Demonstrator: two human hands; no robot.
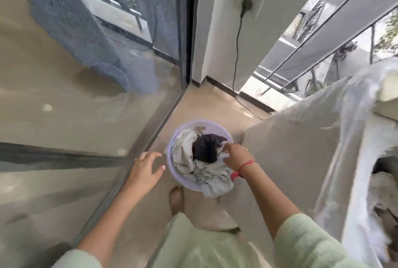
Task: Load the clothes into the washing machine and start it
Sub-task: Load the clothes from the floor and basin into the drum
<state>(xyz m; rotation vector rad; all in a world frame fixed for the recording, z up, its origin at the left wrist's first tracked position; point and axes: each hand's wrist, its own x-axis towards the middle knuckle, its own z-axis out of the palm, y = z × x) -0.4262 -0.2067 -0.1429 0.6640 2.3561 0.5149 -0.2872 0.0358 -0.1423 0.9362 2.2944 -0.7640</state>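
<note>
- Right hand (pixel 235 157), a red thread around its wrist, reaches into a lilac basin (pixel 171 160) from the 3 o'clock rim. Its fingers are curled down into the pale clothes (pixel 185 155) and grip a fold there.
- Left hand (pixel 148 168) hovers just beside the basin at 9 o'clock, fingers spread wide and holding nothing, clear of the rim.
- The round basin stands on the tiled floor (pixel 211 100), heaped full. The pale clothes fill it from 10 to 5 o'clock, with a dark garment (pixel 206 149) bunched on top near the centre.
- The heap's long axis runs from 11 to 5 o'clock, where pale cloth spills over the rim; the dark garment lies roughly from 12 to 6.
- A bare foot (pixel 175 199) stands at the basin's 7 o'clock, with light green sleeves (pixel 301 239) below.
- The washing machine (pixel 280 160) stands at 3 o'clock of the basin, draped in a translucent cover (pixel 353 138). It is cut off by the frame edge and blurred, and a dark opening at the far right cannot be made out.
- A black cable (pixel 237 52) drops from a wall socket (pixel 247 4) at 12 o'clock to the floor.
- A glass door (pixel 86 121) fills the 9 o'clock side, a blue-grey mat (pixel 86 31) behind it.
</note>
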